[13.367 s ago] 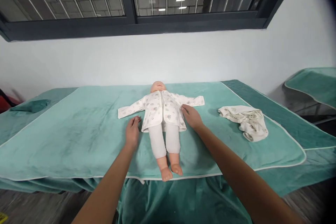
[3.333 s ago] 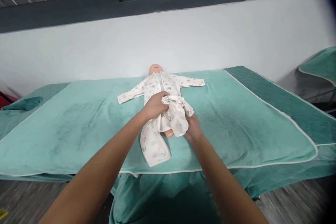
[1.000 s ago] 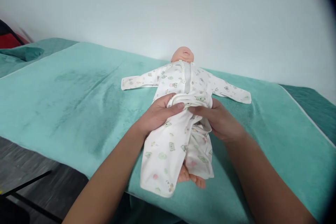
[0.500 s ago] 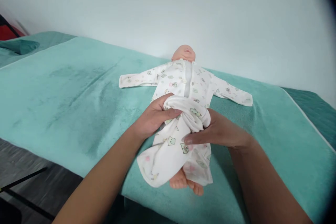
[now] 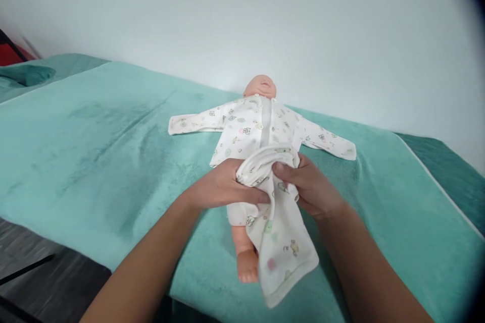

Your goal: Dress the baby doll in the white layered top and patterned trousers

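Note:
A baby doll [image 5: 260,87] lies on its back, dressed in a white long-sleeved top [image 5: 242,128] with a small animal print and its arms spread out. Over the doll's lower body, both hands grip a pair of baby pants [image 5: 288,242] in the same print. My left hand [image 5: 223,184] is closed around the bunched upper part, thumb on top. On the other side, my right hand [image 5: 308,181] pinches the gathered cloth. One pant leg hangs down towards me and hides one of the doll's legs; the other bare foot [image 5: 247,265] shows beside it.
A green padded table cover [image 5: 94,161] lies beneath the doll. Behind it rises a white wall [image 5: 227,20]. At the lower left are a grey floor [image 5: 49,257] and a dark metal leg [image 5: 26,268]. Something red [image 5: 9,54] shows at the far left.
The hanging pant leg has swung from left to right, uncovering one of the doll's legs. Both hands have shifted their grip on the bunched cloth. The view has tilted slightly.

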Motion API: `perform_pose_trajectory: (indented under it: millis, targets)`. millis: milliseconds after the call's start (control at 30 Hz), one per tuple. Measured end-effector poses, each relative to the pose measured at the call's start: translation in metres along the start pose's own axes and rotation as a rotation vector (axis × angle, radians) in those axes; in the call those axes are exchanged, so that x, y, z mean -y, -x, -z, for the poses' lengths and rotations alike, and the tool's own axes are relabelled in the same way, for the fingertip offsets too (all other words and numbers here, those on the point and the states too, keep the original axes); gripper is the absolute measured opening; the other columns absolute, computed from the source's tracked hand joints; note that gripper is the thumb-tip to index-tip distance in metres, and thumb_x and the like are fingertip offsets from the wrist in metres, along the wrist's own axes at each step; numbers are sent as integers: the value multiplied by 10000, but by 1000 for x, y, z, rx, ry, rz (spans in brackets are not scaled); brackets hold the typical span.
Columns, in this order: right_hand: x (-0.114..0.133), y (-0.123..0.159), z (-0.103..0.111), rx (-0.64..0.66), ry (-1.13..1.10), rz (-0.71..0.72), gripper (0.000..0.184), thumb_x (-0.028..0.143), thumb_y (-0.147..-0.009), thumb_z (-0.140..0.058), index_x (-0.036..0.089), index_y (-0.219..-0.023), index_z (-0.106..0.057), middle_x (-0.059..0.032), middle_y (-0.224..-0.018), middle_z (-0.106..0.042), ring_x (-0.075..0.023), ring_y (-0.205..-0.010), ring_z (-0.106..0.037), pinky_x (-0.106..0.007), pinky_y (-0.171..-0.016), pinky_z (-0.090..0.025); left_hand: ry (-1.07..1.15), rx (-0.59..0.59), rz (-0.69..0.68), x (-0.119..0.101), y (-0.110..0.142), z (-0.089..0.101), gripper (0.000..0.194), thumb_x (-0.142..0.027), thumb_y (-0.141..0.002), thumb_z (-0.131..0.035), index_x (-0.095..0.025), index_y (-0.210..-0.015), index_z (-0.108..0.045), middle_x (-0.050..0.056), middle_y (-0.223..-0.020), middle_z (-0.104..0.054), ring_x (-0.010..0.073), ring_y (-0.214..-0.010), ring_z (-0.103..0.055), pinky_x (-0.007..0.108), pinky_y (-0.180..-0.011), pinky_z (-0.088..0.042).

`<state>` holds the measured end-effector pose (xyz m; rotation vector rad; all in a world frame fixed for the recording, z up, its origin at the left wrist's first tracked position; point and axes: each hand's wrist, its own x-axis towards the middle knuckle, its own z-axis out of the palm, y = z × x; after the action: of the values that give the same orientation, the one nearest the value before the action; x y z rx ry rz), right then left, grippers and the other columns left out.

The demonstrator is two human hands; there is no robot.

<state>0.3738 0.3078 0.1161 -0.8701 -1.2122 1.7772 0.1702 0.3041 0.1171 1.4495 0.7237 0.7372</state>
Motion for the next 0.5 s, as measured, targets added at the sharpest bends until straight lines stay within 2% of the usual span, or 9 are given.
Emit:
perform_pose_trajectory:
  millis: [133,233,333,400,500]
  targets:
    - [2,1,3,155,64,-34,406,226,-635,-884,181,-1003,-718,-14,-875,-716,-147,-747,-637,-254,-669,-515,305,-202,-75,9,1,-2,411,-356,-705,-826,-165,-1059,-743,78,-958,-762,247,-882,-706,330,-794,-547]
    - [6,3,1,208,60,-27,500,206,-631,-883,178,-1099,-708,-21,-918,-720,-156,-783,-646,-266,-693,-525,438,-289,-58,12,2,-2,410,-373,-702,-826,-168,-1046,-737,70,-857,-760,227,-755,-707,312,-704,-551]
    - [8,4,-4,215,51,12,392,263,-709,-844,175,-1069,-716,-26,-931,-721,-153,-799,-651,-261,-704,-523,457,-326,-10,11,4,0,352,-343,-691,-837,-165,-980,-744,48,-746,-739,206,-670,-686,283,-632,-531]
    - [9,4,-7,210,54,18,319,296,-765,-806,189,-1053,-719,-19,-958,-725,-148,-834,-659,-255,-735,-520,460,-331,-1,11,4,2,356,-335,-690,-833,-151,-981,-744,66,-760,-744,221,-692,-690,285,-617,-525]
    - [9,3,-10,170,100,21,341,333,-783,-789,210,-1091,-711,-20,-1026,-732,-162,-905,-670,-272,-783,-521,446,-328,-44,12,5,1,375,-364,-692,-820,-127,-974,-746,104,-816,-753,246,-740,-698,299,-622,-528]
